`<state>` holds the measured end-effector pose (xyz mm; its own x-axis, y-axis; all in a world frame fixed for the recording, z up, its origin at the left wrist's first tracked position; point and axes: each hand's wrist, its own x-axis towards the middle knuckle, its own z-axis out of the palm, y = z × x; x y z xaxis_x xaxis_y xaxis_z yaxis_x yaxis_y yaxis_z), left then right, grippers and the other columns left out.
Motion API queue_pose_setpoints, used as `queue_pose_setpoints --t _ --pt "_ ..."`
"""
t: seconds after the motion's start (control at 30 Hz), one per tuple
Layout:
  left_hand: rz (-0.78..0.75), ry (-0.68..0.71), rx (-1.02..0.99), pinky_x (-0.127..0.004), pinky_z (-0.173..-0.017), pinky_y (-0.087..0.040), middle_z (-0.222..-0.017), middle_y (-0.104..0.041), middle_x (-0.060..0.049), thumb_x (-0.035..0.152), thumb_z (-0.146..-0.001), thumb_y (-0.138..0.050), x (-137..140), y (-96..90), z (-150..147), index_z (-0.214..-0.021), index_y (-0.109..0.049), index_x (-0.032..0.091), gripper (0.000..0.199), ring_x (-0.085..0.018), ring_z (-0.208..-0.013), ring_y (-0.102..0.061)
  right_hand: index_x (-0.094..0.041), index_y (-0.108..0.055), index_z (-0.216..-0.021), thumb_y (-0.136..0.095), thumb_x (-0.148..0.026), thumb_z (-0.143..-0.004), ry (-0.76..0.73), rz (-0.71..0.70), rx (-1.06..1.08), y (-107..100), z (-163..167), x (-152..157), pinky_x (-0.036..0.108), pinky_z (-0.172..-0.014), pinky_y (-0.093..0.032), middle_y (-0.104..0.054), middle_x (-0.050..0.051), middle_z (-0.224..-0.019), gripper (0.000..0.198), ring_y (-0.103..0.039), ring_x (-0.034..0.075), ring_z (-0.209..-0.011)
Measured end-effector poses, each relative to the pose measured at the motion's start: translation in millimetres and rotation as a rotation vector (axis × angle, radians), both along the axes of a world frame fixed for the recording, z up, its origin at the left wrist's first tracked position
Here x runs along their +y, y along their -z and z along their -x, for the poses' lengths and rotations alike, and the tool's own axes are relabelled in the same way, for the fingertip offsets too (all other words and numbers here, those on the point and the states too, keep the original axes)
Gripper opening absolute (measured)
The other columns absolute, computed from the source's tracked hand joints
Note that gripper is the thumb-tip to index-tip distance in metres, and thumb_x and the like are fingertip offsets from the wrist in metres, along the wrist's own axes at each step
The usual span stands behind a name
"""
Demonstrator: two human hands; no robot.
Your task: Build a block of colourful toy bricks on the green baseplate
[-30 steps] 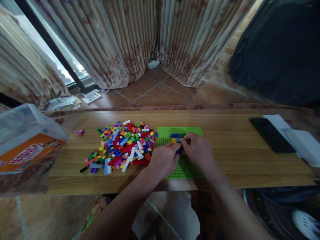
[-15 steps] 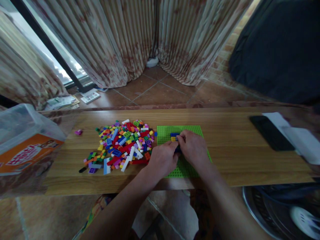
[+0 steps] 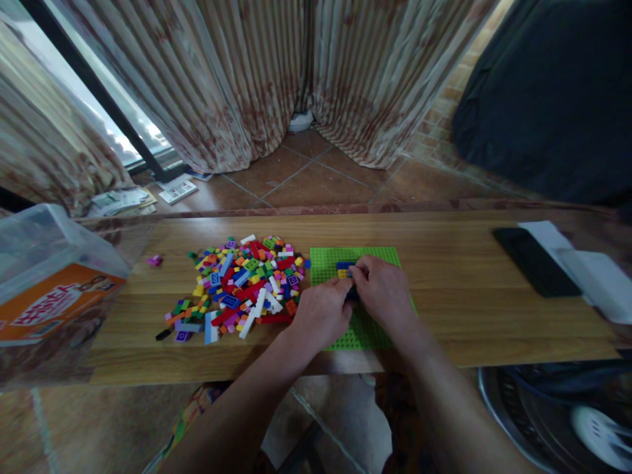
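Note:
A green baseplate (image 3: pixel 365 336) lies on the wooden table, with blue bricks (image 3: pixel 345 265) and yellow bricks (image 3: pixel 342 273) stacked near its middle. My left hand (image 3: pixel 323 313) and my right hand (image 3: pixel 382 289) meet over the plate, fingertips together. Between them shows part of a dark blue brick (image 3: pixel 352 294), which both hands grip; my fingers cover most of it. Whether that brick is joined to the others I cannot tell. To the left of the plate spreads a heap of mixed loose bricks (image 3: pixel 251 270).
A clear plastic box with an orange label (image 3: pixel 64 303) stands at the table's left end. A pink piece (image 3: pixel 155 261) lies apart from the heap. On the right are a black phone (image 3: pixel 536 262) and a white object (image 3: pixel 600 283). Curtains hang behind the table.
Hardly anything differs. Both hands stay together over the baseplate, with only a slight shift of the fingers and wrists.

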<state>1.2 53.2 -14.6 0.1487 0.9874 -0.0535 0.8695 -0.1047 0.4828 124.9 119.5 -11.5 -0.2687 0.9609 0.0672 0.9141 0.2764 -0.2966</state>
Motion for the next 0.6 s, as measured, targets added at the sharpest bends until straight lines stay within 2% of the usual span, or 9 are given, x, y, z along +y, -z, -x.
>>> queue_pose_setpoints --t 0.2,0.43,0.6 --pt "-0.008 -0.018 -0.073 -0.03 -0.076 -0.053 -0.102 -0.07 -0.004 0.026 -0.088 -0.056 1 -0.2 4 -0.12 -0.062 0.023 0.033 -0.02 -0.085 -0.067 -0.019 -0.068 -0.078 -0.052 -0.031 -0.09 0.013 0.03 0.018 0 -16 10 0.029 -0.06 -0.034 -0.071 0.008 -0.076 0.023 -0.062 0.019 -0.068" --pt "-0.009 -0.059 -0.142 -0.03 -0.079 -0.053 -0.096 -0.07 -0.005 0.026 -0.087 -0.058 3 0.3 7 -0.112 -0.067 0.02 0.027 -0.018 -0.08 -0.066 -0.017 -0.071 -0.081 -0.052 -0.031 -0.087 0.025 0.108 0.166 2 -35 19 0.028 -0.06 -0.038 -0.072 0.006 -0.075 0.024 -0.062 0.018 -0.065" --pt "-0.015 -0.075 -0.167 -0.031 -0.08 -0.053 -0.095 -0.07 -0.005 0.026 -0.086 -0.058 3 0.4 7 -0.112 -0.067 0.02 0.028 -0.018 -0.08 -0.066 -0.017 -0.071 -0.082 -0.051 -0.031 -0.087 0.047 0.079 0.175 5 -36 20 0.028 -0.062 -0.04 -0.073 0.007 -0.076 0.025 -0.063 0.018 -0.067"
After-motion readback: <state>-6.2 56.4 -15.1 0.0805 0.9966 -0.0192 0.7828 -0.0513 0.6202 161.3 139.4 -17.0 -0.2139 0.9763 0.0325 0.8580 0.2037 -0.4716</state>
